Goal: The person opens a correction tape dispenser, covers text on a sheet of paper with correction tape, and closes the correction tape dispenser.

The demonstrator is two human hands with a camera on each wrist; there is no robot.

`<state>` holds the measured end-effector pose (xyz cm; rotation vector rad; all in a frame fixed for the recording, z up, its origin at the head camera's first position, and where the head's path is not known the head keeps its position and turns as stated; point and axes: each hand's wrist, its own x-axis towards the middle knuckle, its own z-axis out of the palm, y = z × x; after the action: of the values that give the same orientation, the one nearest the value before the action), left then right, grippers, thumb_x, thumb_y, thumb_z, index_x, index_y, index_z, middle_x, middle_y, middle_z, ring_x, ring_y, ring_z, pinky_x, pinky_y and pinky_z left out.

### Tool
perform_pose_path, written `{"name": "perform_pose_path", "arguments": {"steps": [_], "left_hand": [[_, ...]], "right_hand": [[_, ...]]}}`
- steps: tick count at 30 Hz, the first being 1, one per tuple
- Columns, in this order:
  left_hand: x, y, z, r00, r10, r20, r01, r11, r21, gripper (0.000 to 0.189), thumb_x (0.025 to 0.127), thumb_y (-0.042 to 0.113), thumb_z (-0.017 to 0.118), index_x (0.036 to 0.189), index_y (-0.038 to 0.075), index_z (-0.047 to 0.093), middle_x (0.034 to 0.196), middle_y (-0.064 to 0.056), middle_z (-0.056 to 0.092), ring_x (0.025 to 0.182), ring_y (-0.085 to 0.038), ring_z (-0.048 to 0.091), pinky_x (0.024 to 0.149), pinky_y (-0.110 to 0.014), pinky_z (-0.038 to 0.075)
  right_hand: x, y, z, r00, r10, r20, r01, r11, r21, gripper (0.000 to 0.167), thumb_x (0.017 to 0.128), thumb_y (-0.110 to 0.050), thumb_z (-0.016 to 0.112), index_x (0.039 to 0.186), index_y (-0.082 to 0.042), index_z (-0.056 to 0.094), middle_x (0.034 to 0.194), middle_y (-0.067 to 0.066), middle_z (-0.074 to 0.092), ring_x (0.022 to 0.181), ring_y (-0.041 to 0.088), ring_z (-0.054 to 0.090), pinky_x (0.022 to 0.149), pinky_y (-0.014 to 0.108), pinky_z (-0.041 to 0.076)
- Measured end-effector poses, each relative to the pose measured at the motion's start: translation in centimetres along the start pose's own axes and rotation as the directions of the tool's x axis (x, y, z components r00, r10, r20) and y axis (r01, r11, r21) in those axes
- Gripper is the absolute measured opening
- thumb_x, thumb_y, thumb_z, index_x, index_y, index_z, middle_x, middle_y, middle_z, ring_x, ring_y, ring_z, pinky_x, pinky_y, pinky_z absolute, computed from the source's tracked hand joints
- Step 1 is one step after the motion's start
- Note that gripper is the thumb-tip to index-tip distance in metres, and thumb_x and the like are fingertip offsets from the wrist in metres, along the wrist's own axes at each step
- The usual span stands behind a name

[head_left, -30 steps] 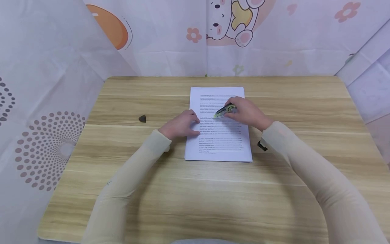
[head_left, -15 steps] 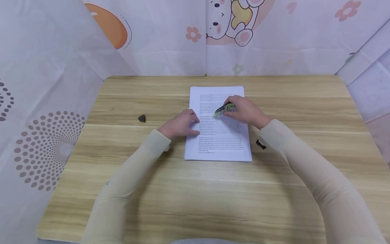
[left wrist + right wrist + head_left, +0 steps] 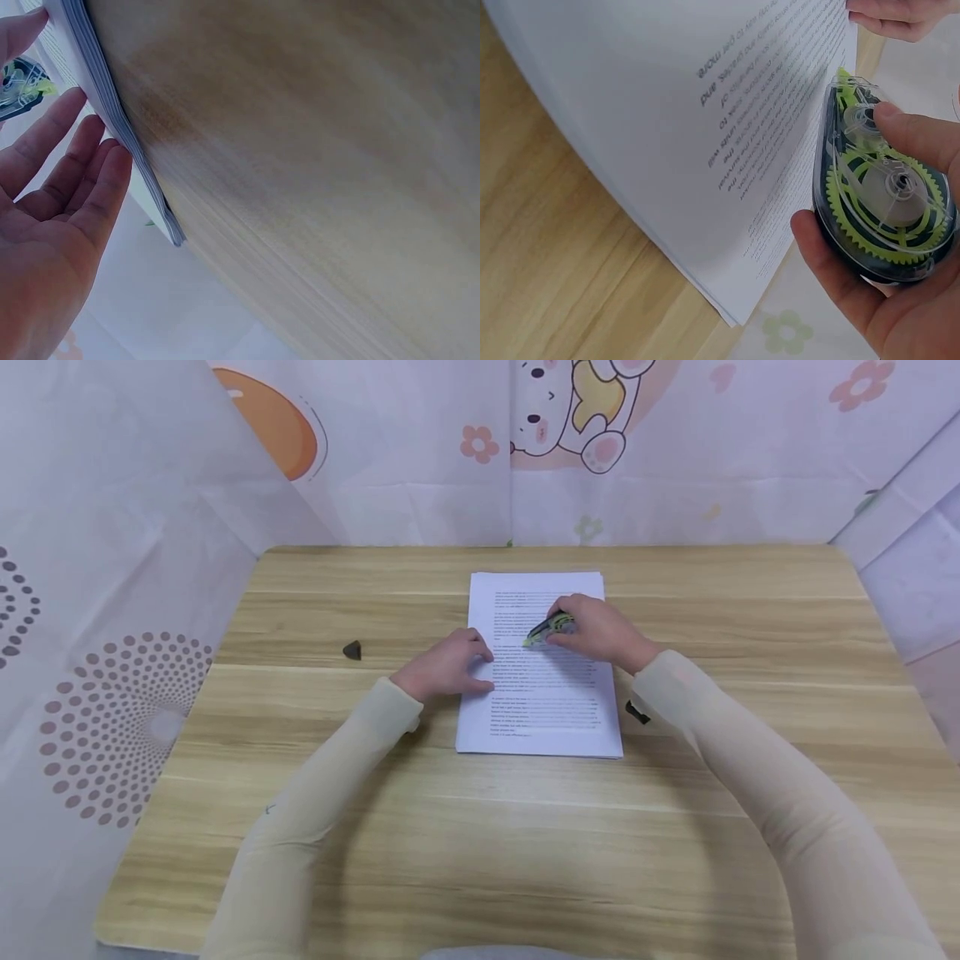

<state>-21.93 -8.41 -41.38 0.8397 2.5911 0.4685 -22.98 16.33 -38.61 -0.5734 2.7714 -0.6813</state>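
Observation:
A stack of printed paper lies on the wooden table, its top sheet covered in lines of text. My right hand holds a correction tape dispenser between thumb and fingers; it has a clear case with green toothed wheels. In the head view the dispenser's green tip is at the text in the middle of the sheet; whether it touches is hard to tell. My left hand rests on the left edge of the stack, fingers and thumb spread. The left wrist view shows those fingertips against the stack's edge.
A small dark wedge-shaped piece lies on the table left of my left hand. Another small black piece lies right of the stack, beside the right sleeve. A printed curtain hangs behind the table.
My right hand and the dispenser have shifted very slightly left over the sheet. More of the black piece shows beside the right sleeve. My left hand stays put.

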Motion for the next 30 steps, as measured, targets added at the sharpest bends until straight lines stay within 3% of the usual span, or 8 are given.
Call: {"name": "perform_pose_path", "arguments": {"steps": [21, 30], "left_hand": [[0.0, 0.0, 0.1, 1.0, 0.01, -0.008, -0.01, 1.0, 0.001, 0.046, 0.079, 0.03, 0.072, 0.114, 0.001, 0.064, 0.116, -0.011, 0.055, 0.111, -0.024, 0.048, 0.102, -0.035, 0.038], [-0.1, 0.1, 0.0, 1.0, 0.008, -0.011, -0.008, 1.0, -0.004, 0.045, 0.079, 0.029, 0.073, 0.113, 0.0, 0.064, 0.115, -0.011, 0.055, 0.11, -0.024, 0.049, 0.101, -0.035, 0.038]], "right_hand": [[0.4, -0.4, 0.5, 0.999, 0.024, 0.046, -0.024, 1.0, -0.004, 0.036, 0.085, -0.024, 0.067, 0.115, -0.006, 0.058, 0.116, 0.013, 0.061, 0.103, 0.027, 0.055, 0.095, 0.043, 0.042], [0.9, -1.1, 0.3, 0.998, -0.009, 0.064, 0.014, 0.996, -0.085, 0.031, 0.085, -0.02, 0.068, 0.111, -0.006, 0.06, 0.108, 0.013, 0.063, 0.095, 0.026, 0.056, 0.09, 0.042, 0.045]]}}
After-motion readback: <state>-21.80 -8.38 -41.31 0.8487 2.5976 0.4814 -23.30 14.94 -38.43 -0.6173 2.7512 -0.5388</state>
